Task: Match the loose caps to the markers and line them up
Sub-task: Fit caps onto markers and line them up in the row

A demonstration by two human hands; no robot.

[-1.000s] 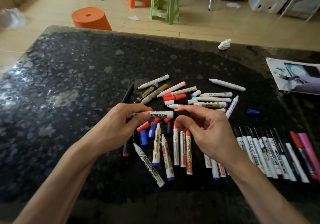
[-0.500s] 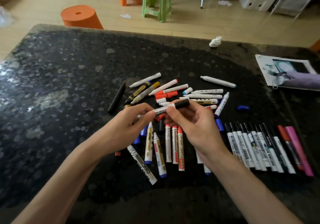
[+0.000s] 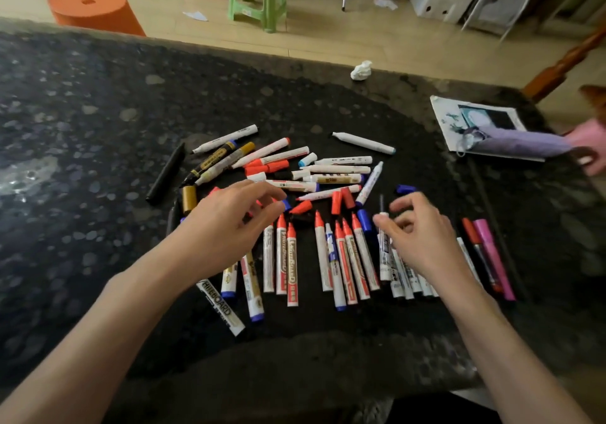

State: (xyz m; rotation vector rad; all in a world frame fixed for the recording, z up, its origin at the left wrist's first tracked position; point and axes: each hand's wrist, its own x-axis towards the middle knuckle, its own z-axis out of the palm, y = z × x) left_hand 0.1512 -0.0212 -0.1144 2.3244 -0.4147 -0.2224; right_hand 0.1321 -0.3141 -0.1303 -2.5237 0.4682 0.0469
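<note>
1. Your left hand [image 3: 229,230], fingers spread and empty, hovers just left of the red-capped row [image 3: 291,259]. Your right hand [image 3: 423,240] curls to the right of it; I cannot tell whether it grips anything.
2. Loose red caps [image 3: 336,202] lie just beyond the row. They are likely light, stiff and slick, so pinch their sides.

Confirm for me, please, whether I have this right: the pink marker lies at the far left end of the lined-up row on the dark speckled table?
Not quite. The pink marker lies at the far right end of the lined-up row on the dark speckled table, not the left. The head view shows it.
</note>
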